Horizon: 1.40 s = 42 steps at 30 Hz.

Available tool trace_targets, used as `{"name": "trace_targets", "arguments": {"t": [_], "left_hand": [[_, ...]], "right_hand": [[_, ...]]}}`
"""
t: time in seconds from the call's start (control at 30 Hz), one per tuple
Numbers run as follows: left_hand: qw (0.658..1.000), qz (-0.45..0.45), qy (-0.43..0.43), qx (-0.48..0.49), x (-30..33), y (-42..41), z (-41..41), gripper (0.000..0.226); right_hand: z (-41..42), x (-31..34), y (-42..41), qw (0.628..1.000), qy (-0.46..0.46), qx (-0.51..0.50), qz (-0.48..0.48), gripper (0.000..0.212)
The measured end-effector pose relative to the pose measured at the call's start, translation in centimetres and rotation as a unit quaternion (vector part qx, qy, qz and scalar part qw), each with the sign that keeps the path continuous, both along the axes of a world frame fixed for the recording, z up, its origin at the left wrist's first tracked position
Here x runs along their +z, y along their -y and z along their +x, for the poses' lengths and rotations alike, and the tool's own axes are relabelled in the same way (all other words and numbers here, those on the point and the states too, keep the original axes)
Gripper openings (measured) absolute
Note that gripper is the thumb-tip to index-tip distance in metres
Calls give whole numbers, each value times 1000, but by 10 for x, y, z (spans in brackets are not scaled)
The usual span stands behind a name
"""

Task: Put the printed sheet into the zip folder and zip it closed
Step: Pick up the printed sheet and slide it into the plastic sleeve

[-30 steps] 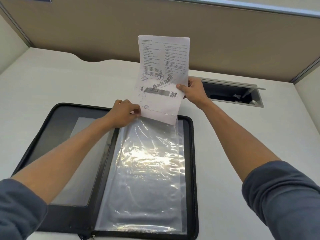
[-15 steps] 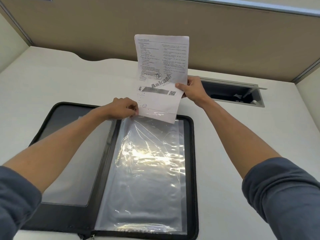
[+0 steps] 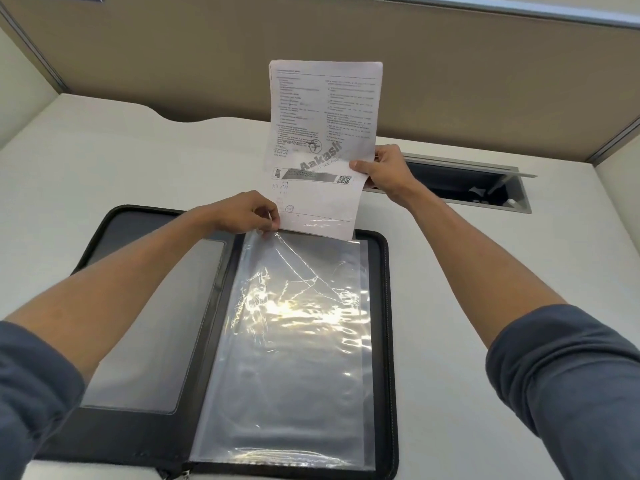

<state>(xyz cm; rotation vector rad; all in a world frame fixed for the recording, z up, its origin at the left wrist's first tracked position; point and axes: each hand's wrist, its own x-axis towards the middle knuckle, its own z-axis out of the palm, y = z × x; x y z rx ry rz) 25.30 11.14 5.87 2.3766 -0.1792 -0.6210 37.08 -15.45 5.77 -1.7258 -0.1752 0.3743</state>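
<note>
A black zip folder (image 3: pixel 390 341) lies open flat on the white desk. Its right half carries a clear plastic sleeve (image 3: pixel 294 358) that glares under the light. The printed sheet (image 3: pixel 322 140) stands upright above the sleeve's far edge, its bottom edge at the sleeve's mouth. My right hand (image 3: pixel 384 169) grips the sheet by its right edge. My left hand (image 3: pixel 249 213) pinches the sleeve's top left corner, lifted slightly, beside the sheet's lower left corner. The zip pull (image 3: pixel 185 474) shows at the folder's near edge.
The folder's left half has a grey pocket (image 3: pixel 156 323). An open cable hatch (image 3: pixel 467 183) is set into the desk behind my right hand. A tan partition wall (image 3: pixel 485 81) closes the desk's far side.
The sheet has straightened and shifted slightly left, its bottom edge staying at the sleeve's mouth. My left hand has pulled the sleeve's corner up a little.
</note>
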Motion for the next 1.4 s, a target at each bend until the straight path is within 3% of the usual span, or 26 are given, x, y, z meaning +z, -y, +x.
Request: {"name": "trace_targets", "arguments": {"t": [0.5,0.83,0.97,1.07,1.13,1.2,1.27,1.4], "left_hand": [[999,-30,-8,-5,-5,1,4,11],[999,-12,0,31,-18,5,5,5],[989,67,74,110,-29,5,16,40],[958,121,135,222,-42,4,24,61],[939,42,106,323,-50,2,29,67],[905,-112,49,408,-52,1,34,70],[870,-219,24,441,-52,-2,37,69],[846,-286,39,448,-56,-5,39,56]], "right_hand": [[-16,-17,-13,985,-15,106,-136,28],[-38,-30,-4,981,-52,137,-129,37],[-48,-37,2,976,-45,167,-131,38],[-55,-42,4,980,-54,155,-110,38],[-59,-44,4,982,-56,148,-103,39],[-61,-44,5,981,-55,148,-108,39],[-62,-44,6,981,-60,150,-112,38],[-61,-44,4,987,-55,117,-95,34]]}}
